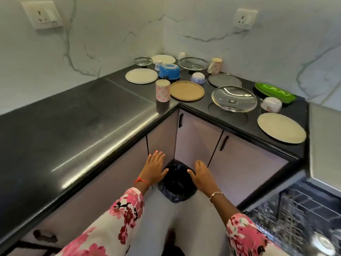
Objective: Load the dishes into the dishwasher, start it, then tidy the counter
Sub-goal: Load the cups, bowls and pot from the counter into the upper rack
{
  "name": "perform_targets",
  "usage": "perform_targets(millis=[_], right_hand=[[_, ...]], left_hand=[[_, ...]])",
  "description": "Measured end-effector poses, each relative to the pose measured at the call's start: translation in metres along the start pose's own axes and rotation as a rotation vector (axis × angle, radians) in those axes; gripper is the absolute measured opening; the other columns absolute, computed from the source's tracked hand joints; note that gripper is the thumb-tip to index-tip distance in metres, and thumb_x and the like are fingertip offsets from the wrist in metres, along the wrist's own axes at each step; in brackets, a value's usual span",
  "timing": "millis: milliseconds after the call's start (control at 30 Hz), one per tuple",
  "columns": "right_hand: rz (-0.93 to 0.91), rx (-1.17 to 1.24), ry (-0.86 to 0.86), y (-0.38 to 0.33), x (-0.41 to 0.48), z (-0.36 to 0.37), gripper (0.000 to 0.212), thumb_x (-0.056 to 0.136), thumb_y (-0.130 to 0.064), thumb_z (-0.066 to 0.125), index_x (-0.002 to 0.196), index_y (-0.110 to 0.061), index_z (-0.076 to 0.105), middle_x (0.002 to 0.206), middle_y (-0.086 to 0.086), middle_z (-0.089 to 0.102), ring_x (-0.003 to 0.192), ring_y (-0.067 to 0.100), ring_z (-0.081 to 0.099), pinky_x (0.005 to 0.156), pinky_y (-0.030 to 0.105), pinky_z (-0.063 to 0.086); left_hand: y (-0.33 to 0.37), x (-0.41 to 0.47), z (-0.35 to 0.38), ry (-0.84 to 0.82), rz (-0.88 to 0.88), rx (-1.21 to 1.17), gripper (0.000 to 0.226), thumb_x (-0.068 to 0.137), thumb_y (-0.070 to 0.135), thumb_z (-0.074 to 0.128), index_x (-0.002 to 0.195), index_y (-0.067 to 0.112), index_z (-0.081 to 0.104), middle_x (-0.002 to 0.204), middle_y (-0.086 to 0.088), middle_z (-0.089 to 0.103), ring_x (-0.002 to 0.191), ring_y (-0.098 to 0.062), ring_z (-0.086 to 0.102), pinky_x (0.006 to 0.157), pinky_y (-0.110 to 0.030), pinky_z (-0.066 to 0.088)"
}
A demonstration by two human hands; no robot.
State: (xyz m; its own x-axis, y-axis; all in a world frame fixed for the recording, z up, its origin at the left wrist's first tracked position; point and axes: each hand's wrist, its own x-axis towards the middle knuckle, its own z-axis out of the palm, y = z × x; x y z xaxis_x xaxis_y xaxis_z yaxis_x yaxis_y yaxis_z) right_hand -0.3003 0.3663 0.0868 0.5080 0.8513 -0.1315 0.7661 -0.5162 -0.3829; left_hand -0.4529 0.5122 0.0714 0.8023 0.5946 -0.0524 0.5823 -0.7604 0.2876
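Dishes crowd the corner of the black counter (77, 115): a floral cup (162, 90), a tan plate (187, 90), a glass lid (234, 98), a cream plate (281, 127), a green tray (275, 92), a small floral bowl (272, 104) and a blue pot (169, 71). The open dishwasher (302, 215) shows its wire rack at the lower right. My left hand (154, 169) and my right hand (202, 173) hover low in front of the cabinets, fingers straight, holding nothing.
A bin with a dark bag (176, 183) stands on the floor in the cabinet corner, between my hands. More plates, glass lids and cups sit further back by the marble wall. The dishwasher's steel side (324, 145) rises at the right.
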Motion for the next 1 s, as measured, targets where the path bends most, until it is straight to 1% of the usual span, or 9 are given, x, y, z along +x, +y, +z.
perform_targets(millis=[167,267,333,433,533,633,800,900,1000], right_hand=[[-0.088,0.048,0.123,-0.018,0.105,-0.023,0.048,0.097,-0.031,0.045,0.132,0.001,0.041,0.137,0.016,0.042,0.128,0.029,0.041,0.106,0.033,0.035],[-0.098,0.093,0.153,-0.028,0.173,-0.053,0.05,0.097,-0.03,0.044,0.137,0.0,0.037,0.143,0.015,0.037,0.135,0.026,0.033,0.111,0.033,0.029],[-0.12,0.089,0.179,-0.032,0.223,-0.075,0.048,0.097,-0.029,0.046,0.134,0.0,0.04,0.139,0.015,0.041,0.132,0.027,0.037,0.109,0.034,0.032],[-0.15,0.104,0.244,-0.038,0.29,-0.104,0.04,0.095,-0.025,0.049,0.125,0.002,0.046,0.127,0.018,0.048,0.12,0.031,0.045,0.101,0.037,0.037],[-0.15,0.128,0.252,-0.045,0.347,-0.126,0.041,0.094,-0.022,0.05,0.126,0.003,0.046,0.131,0.019,0.046,0.123,0.032,0.042,0.102,0.038,0.036],[-0.177,0.112,0.273,-0.051,0.405,-0.14,0.042,0.094,-0.022,0.051,0.127,0.002,0.046,0.131,0.019,0.047,0.122,0.032,0.043,0.1,0.036,0.036],[-0.226,0.108,0.28,-0.066,0.494,-0.157,0.043,0.095,-0.022,0.05,0.13,0.001,0.043,0.133,0.019,0.046,0.124,0.031,0.043,0.102,0.033,0.035],[-0.267,0.104,0.25,-0.08,0.552,-0.161,0.043,0.095,-0.024,0.049,0.129,0.002,0.043,0.131,0.018,0.045,0.123,0.032,0.041,0.101,0.035,0.035],[-0.287,0.098,0.221,-0.099,0.614,-0.163,0.046,0.097,-0.028,0.046,0.132,0.001,0.04,0.135,0.018,0.041,0.127,0.031,0.038,0.102,0.037,0.035]], left_hand=[[-0.053,0.08,-0.031,0.117,-0.042,-0.061,0.061,0.096,0.035,0.044,0.146,0.007,0.022,0.155,-0.008,0.016,0.146,-0.021,0.004,0.117,-0.037,-0.002],[-0.081,0.132,-0.054,0.168,-0.076,-0.072,0.059,0.095,0.035,0.046,0.144,0.007,0.026,0.154,-0.009,0.021,0.145,-0.022,0.008,0.119,-0.038,0.003],[-0.097,0.169,-0.07,0.184,-0.107,-0.081,0.06,0.095,0.034,0.048,0.144,0.007,0.026,0.153,-0.01,0.022,0.145,-0.023,0.008,0.119,-0.039,0.003],[-0.121,0.22,-0.091,0.183,-0.152,-0.081,0.061,0.095,0.035,0.047,0.145,0.008,0.024,0.154,-0.01,0.021,0.146,-0.023,0.007,0.119,-0.04,0.004],[-0.141,0.262,-0.105,0.173,-0.181,-0.083,0.061,0.095,0.035,0.047,0.144,0.009,0.024,0.154,-0.009,0.021,0.145,-0.023,0.008,0.118,-0.04,0.004],[-0.163,0.304,-0.115,0.164,-0.232,-0.078,0.061,0.095,0.036,0.046,0.145,0.009,0.023,0.154,-0.008,0.019,0.145,-0.023,0.007,0.117,-0.04,0.003],[-0.209,0.373,-0.129,0.139,-0.293,-0.092,0.064,0.096,0.037,0.045,0.147,0.007,0.02,0.156,-0.009,0.014,0.146,-0.023,0.003,0.117,-0.041,0.002],[-0.244,0.412,-0.14,0.171,-0.33,-0.111,0.064,0.095,0.036,0.047,0.145,0.005,0.023,0.155,-0.012,0.018,0.145,-0.027,0.008,0.118,-0.044,0.005],[-0.284,0.446,-0.151,0.2,-0.374,-0.133,0.063,0.094,0.033,0.051,0.143,0.003,0.027,0.152,-0.015,0.024,0.143,-0.03,0.015,0.117,-0.047,0.009]])
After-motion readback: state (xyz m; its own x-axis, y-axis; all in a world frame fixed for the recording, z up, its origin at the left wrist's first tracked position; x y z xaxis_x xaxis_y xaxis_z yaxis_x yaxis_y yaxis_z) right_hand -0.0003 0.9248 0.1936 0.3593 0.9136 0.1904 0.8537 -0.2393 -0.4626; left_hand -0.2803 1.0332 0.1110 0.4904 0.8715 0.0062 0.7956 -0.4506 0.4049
